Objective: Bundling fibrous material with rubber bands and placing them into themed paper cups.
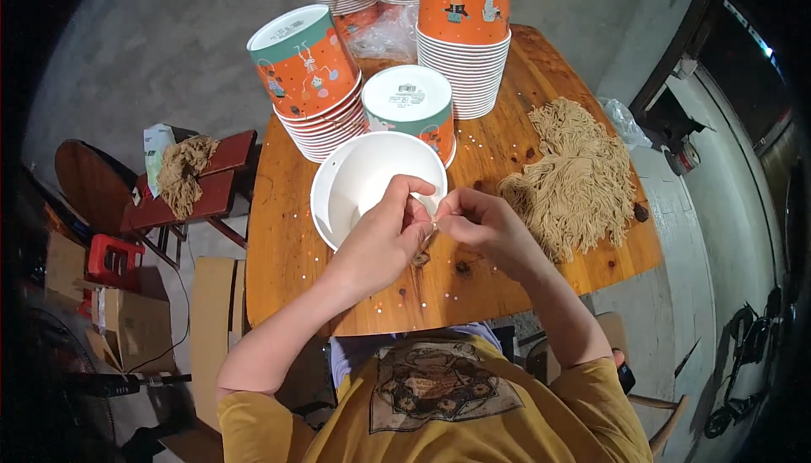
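Note:
A white paper bucket (345,177) lies tipped on the wooden table, its open mouth toward me. At the right side of its rim, my left hand (390,231) and my right hand (483,225) meet with fingertips pinched together. Whatever is between the fingers is too small and too covered to make out. To the right of my right hand lies a loose heap of tan cords (568,184). Just behind the tipped bucket stands an upside-down orange and green bucket (409,100).
Tall stacks of upturned buckets stand at the back left (308,70) and back right (463,32) of the table (287,294). Small white dots are scattered on the wood. A red bench (224,188) at left bears more tan cords (184,171). Cardboard boxes (139,324) sit below.

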`<state>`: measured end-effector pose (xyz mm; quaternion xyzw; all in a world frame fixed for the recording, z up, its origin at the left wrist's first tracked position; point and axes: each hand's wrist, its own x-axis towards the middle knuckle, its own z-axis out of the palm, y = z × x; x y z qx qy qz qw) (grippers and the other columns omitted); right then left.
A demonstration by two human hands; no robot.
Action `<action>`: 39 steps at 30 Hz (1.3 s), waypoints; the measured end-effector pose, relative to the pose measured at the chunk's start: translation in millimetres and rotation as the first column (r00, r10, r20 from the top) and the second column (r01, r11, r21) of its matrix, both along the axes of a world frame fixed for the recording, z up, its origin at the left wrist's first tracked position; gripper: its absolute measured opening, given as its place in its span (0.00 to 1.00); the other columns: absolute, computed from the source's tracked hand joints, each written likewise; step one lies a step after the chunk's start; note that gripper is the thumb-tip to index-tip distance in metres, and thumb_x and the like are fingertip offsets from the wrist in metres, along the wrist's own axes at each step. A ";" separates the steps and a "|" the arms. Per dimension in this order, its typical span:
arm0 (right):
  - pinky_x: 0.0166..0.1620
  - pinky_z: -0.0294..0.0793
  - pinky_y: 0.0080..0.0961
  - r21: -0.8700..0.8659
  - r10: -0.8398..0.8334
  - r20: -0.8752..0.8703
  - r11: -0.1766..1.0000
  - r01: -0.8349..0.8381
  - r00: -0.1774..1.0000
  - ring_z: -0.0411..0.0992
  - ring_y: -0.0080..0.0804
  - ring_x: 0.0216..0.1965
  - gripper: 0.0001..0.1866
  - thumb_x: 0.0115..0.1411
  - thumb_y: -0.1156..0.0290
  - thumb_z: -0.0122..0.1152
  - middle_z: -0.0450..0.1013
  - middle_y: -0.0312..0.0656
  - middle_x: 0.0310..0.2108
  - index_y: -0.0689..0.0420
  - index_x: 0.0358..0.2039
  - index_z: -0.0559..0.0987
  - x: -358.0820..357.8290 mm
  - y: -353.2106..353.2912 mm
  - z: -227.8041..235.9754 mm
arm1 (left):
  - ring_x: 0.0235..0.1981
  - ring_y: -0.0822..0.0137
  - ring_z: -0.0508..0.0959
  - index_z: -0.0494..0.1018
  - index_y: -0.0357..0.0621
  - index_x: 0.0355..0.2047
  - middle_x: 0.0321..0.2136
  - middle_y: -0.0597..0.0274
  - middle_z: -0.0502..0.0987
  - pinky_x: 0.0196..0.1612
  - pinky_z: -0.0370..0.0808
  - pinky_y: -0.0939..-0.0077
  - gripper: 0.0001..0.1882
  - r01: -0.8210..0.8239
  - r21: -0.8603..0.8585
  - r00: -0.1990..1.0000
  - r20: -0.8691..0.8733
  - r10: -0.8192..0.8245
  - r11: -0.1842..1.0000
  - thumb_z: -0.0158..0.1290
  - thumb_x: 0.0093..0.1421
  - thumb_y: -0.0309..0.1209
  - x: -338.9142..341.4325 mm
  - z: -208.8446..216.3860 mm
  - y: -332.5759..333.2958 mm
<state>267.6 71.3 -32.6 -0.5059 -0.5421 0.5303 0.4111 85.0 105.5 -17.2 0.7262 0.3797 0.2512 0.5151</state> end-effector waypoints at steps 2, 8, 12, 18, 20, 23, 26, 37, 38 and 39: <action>0.31 0.60 0.13 -0.090 0.023 -0.108 0.995 -0.032 0.994 0.60 0.13 0.26 0.09 0.58 0.65 0.57 0.66 0.26 0.25 0.58 0.30 0.74 2.0 -0.5 3.0 | 0.29 0.72 0.69 0.60 0.38 0.48 0.28 0.63 0.67 0.35 0.69 0.76 0.14 -0.008 -0.017 1.000 0.011 0.008 1.000 0.46 0.61 0.22 -0.6 -2.2 0.7; 0.22 0.50 0.13 -0.243 -0.012 -0.239 0.969 -0.048 0.971 0.53 0.10 0.18 0.07 0.58 0.63 0.58 0.57 0.22 0.18 0.52 0.31 0.73 4.0 -2.0 1.0 | 0.29 0.68 0.70 0.64 0.37 0.41 0.28 0.59 0.68 0.36 0.70 0.73 0.08 -0.032 0.023 0.999 -0.022 0.033 0.999 0.45 0.62 0.24 0.1 -4.2 0.4; 0.22 0.49 0.13 -0.231 0.003 -0.246 0.971 -0.061 0.969 0.51 0.10 0.17 0.08 0.58 0.63 0.59 0.56 0.22 0.18 0.52 0.31 0.74 4.4 -2.1 -0.8 | 0.32 0.60 0.72 0.66 0.36 0.36 0.30 0.53 0.70 0.38 0.70 0.68 0.05 -0.028 0.132 0.995 -0.091 0.040 0.991 0.46 0.61 0.24 -0.9 -3.7 0.2; 0.22 0.49 0.13 -0.207 -0.045 -0.236 0.978 -0.006 0.971 0.51 0.10 0.18 0.07 0.57 0.63 0.59 0.56 0.22 0.18 0.52 0.32 0.74 2.0 -5.5 2.1 | 0.35 0.54 0.73 0.66 0.35 0.32 0.31 0.50 0.71 0.41 0.69 0.66 0.05 -0.035 0.199 0.995 -0.084 0.052 0.979 0.48 0.59 0.25 -1.1 -12.4 1.8; 0.22 0.49 0.12 -0.193 -0.026 -0.259 0.981 -0.025 0.966 0.52 0.10 0.18 0.07 0.58 0.64 0.58 0.57 0.22 0.18 0.52 0.32 0.74 3.4 -6.5 2.9 | 0.35 0.54 0.73 0.67 0.35 0.32 0.31 0.50 0.71 0.41 0.69 0.65 0.05 -0.044 0.202 0.997 -0.057 0.056 0.978 0.48 0.59 0.25 -1.5 -14.9 2.3; 0.22 0.50 0.12 -0.231 -0.011 -0.306 0.971 -0.063 0.952 0.52 0.10 0.18 0.06 0.59 0.65 0.57 0.57 0.23 0.18 0.53 0.32 0.74 7.8 -7.2 0.7 | 0.35 0.54 0.73 0.67 0.35 0.33 0.31 0.49 0.72 0.41 0.69 0.65 0.05 -0.051 0.201 0.994 -0.086 0.070 0.978 0.48 0.59 0.25 -1.4 -10.0 1.2; 0.21 0.51 0.12 -0.307 -0.001 -0.408 0.942 -0.136 0.913 0.53 0.10 0.18 0.06 0.60 0.67 0.56 0.58 0.24 0.18 0.55 0.33 0.74 15.0 -4.2 -3.8 | 0.35 0.54 0.73 0.68 0.35 0.33 0.31 0.49 0.72 0.41 0.69 0.65 0.06 -0.042 0.226 0.990 -0.121 0.071 0.973 0.48 0.59 0.26 -0.9 -6.2 0.1; 0.21 0.55 0.12 -0.194 -0.026 -0.290 0.980 -0.032 0.957 0.55 0.12 0.18 0.08 0.61 0.63 0.55 0.60 0.25 0.21 0.53 0.34 0.71 13.7 -6.6 0.5 | 0.37 0.55 0.74 0.68 0.35 0.34 0.33 0.49 0.72 0.43 0.69 0.66 0.07 -0.052 0.164 0.989 -0.126 0.073 0.985 0.47 0.60 0.27 0.1 -6.0 -0.4; 0.22 0.56 0.11 -0.135 -0.058 -0.233 0.990 0.027 0.971 0.56 0.11 0.18 0.07 0.60 0.67 0.56 0.60 0.25 0.21 0.54 0.35 0.71 10.4 -8.0 4.3 | 0.37 0.55 0.74 0.68 0.35 0.34 0.33 0.49 0.72 0.43 0.69 0.66 0.07 -0.051 0.163 0.989 -0.126 0.072 0.985 0.47 0.60 0.27 0.2 -6.6 0.0; 0.22 0.56 0.11 -0.137 -0.059 -0.233 0.990 0.027 0.971 0.56 0.11 0.18 0.07 0.60 0.67 0.56 0.60 0.25 0.21 0.54 0.35 0.71 8.6 -6.8 -0.7 | 0.38 0.55 0.74 0.67 0.35 0.34 0.33 0.49 0.72 0.44 0.69 0.66 0.07 -0.050 0.152 0.990 -0.119 0.069 0.987 0.47 0.60 0.27 0.2 -7.7 0.5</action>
